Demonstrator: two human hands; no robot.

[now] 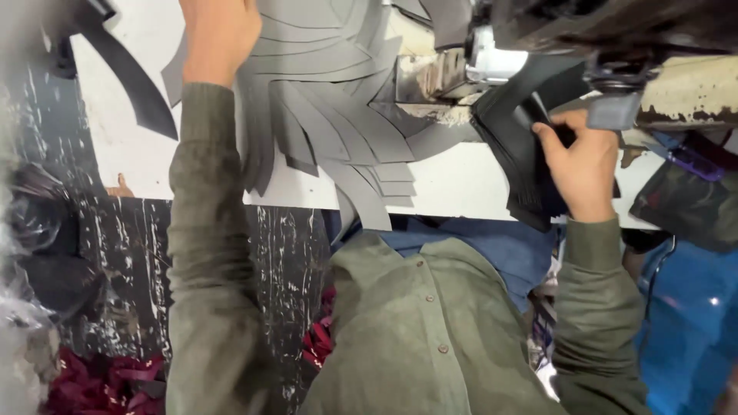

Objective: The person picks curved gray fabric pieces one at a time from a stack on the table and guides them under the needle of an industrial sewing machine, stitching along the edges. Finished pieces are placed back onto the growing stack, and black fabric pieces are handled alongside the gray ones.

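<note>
Many grey curved cut strips (323,100) fan over the white worktable (131,146). At far left, the left hand (219,34) rests on them, fingers out of view. At right, the right hand (584,165) pinches a black ribbed piece (519,154) under a sewing machine (615,46).

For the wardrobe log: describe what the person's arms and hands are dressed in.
Both arms wear long sleeves of an olive-green, soft-looking shirt, the left sleeve and the right sleeve each ending in a plain cuff at the wrist. The shirt front has small round buttons. The left hand and the right hand are bare: no gloves, and no rings or watch visible.
</note>
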